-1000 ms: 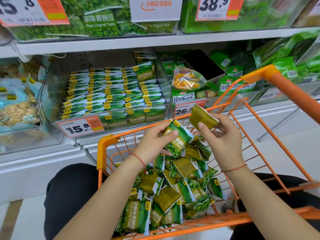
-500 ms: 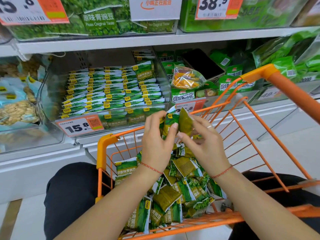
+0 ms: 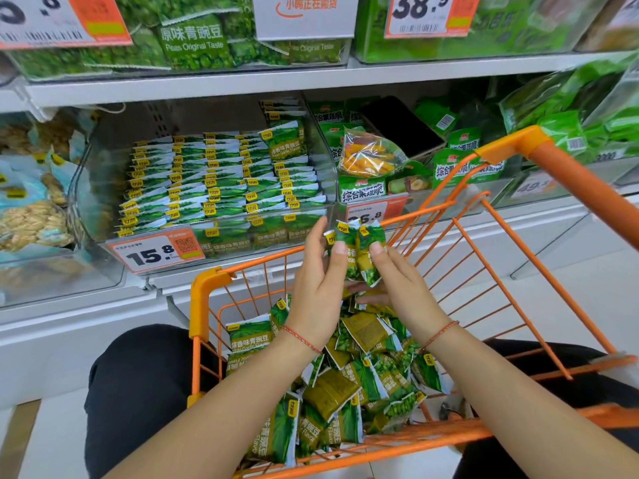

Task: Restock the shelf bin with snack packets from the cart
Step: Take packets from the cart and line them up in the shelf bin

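Above the cart [image 3: 570, 174], before the shelf bin [image 3: 103, 188]: small stack of snack packets [image 3: 359, 250], pinched between left hand [image 3: 318, 288] and right hand [image 3: 404, 288]; likely light, crinkly, slippery; best gripped across flat faces, squared together.

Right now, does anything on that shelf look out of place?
Yes. A dark phone lies tilted on the green packets in the bin right of the pea bin; it is not stock. One pea packet also stands upright, unlike the flat rows.
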`<move>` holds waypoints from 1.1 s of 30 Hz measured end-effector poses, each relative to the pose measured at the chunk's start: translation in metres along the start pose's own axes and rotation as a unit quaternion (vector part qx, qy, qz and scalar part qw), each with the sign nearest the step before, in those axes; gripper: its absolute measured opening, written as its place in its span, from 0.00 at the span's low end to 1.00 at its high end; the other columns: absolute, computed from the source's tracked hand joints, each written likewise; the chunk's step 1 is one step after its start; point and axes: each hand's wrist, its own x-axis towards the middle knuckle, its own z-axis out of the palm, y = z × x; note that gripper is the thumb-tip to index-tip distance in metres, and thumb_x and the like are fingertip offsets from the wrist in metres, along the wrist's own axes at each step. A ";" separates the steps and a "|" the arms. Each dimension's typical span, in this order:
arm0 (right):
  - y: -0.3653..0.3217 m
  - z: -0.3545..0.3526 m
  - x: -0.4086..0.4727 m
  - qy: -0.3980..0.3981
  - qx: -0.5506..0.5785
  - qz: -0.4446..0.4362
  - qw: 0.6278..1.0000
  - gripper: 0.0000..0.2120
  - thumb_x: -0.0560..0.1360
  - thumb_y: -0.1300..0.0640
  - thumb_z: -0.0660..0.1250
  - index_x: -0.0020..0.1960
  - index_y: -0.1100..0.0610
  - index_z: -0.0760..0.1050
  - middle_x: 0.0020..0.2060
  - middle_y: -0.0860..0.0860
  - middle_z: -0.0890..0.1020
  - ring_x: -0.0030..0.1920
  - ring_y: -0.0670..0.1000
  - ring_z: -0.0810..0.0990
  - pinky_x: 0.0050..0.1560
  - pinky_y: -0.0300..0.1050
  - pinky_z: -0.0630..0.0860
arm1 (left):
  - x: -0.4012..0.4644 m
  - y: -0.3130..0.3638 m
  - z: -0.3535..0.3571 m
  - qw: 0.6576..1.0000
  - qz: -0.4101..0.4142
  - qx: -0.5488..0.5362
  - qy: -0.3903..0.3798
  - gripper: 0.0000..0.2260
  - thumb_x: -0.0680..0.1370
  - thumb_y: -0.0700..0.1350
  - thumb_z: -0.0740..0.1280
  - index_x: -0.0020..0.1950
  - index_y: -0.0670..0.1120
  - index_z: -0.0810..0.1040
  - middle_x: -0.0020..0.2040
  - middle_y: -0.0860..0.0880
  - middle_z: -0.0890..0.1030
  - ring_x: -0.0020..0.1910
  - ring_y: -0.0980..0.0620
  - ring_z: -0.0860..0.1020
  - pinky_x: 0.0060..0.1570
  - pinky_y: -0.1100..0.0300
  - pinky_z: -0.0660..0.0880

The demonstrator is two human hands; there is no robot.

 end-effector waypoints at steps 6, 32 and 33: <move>-0.006 -0.005 0.000 -0.020 0.151 0.015 0.988 0.11 0.79 0.51 0.60 0.59 0.51 0.75 0.56 0.47 0.81 0.55 0.47 0.81 0.52 0.51 0.81 | 0.003 0.001 -0.005 0.992 0.012 0.079 -0.095 0.24 0.80 0.54 0.60 0.75 0.54 0.61 0.62 0.60 0.76 0.64 0.61 0.73 0.63 0.48 0.72; -0.004 0.000 -0.004 -0.006 -0.035 -0.032 0.999 0.08 0.77 0.42 0.57 0.50 0.42 0.71 0.49 0.37 0.76 0.43 0.50 0.85 0.48 0.55 0.81 | 0.007 0.004 -0.005 0.999 -0.026 -0.024 -0.003 0.06 0.80 0.45 0.61 0.45 0.50 0.67 0.33 0.62 0.73 0.36 0.64 0.75 0.45 0.63 0.80; -0.003 0.001 -0.005 -0.008 -0.041 -0.032 0.999 0.10 0.77 0.42 0.56 0.52 0.43 0.71 0.50 0.37 0.75 0.43 0.50 0.85 0.48 0.56 0.81 | 0.007 0.004 -0.005 0.999 -0.024 -0.029 -0.015 0.06 0.80 0.47 0.61 0.44 0.48 0.66 0.35 0.60 0.73 0.37 0.63 0.74 0.46 0.62 0.79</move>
